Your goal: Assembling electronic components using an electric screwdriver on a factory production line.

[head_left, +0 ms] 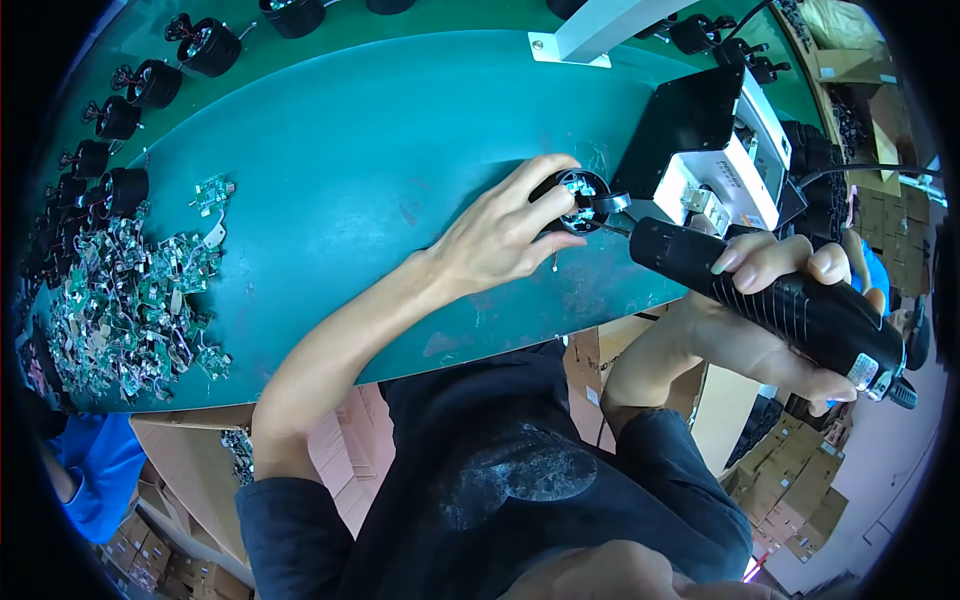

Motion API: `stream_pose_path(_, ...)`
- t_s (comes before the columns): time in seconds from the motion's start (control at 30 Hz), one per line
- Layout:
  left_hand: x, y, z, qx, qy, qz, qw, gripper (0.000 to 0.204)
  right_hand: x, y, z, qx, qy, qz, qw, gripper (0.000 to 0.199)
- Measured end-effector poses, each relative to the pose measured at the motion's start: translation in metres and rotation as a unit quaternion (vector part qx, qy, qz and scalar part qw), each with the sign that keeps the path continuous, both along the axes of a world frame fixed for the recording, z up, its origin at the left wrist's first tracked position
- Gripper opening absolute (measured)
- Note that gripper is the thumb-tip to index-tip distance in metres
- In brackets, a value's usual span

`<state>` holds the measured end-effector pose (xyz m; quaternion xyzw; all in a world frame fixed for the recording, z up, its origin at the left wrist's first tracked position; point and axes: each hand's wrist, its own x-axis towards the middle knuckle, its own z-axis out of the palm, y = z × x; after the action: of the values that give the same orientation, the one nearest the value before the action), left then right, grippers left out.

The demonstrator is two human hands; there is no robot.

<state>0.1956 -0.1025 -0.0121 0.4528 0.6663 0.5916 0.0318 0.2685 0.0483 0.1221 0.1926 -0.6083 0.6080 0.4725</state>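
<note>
My left hand (495, 230) grips a small round black housing (602, 186) on the green work surface, its fingers wrapped around the side. Inside the open top shows a circuit board (578, 188) with light-coloured parts. A black electric screwdriver (800, 315) lies in my right hand (745, 345), which is closed around its barrel. The tool is tilted, its thin bit pointing left to the right edge of the housing. Whether the bit touches a screw cannot be made out. A small dark ring-shaped piece (612, 203) sits at the housing's right rim.
Just beyond the screwdriver stands a black-and-white box-shaped device (690, 125). A white metal post (600, 35) is fixed at the far edge. Loose circuit boards (135, 310) are heaped at the left, with several black housings (155, 85) behind. Someone's blue sleeve (100, 460) shows at lower left.
</note>
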Motion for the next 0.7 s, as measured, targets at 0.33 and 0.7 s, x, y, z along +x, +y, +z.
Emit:
stream_pose_path(0.33,0.000,-0.001,0.002,-0.006,-0.013,-0.011,1.000,0.028,0.001,0.002,-0.001,0.022,-0.005,0.004,1.000,0.083)
stream_pose_path(0.7,-0.001,-0.003,0.000,-0.008,-0.029,-0.020,0.999,0.027,-0.018,-0.004,-0.005,0.074,0.005,0.059,0.995,0.085)
